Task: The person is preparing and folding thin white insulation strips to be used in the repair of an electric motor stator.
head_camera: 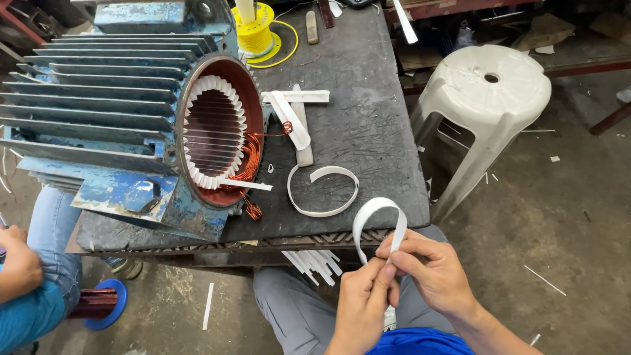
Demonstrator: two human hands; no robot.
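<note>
White paper strip (374,217), curled into a loop, is pinched at its ends between the left hand (361,306) and the right hand (430,269), just off the near edge of the dark workbench (368,125). On the bench lies another curled white strip (323,192) beside the big blue finned motor housing (118,112) with copper windings (248,161). A white plastic stool (483,98) stands to the right, and another person's hand (16,263) shows at far left.

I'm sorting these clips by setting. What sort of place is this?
Probably a motor rewinding workshop: a blue finned motor housing lies open on the workbench, copper wire hangs from its slots, and a yellow spool stands behind.
</note>
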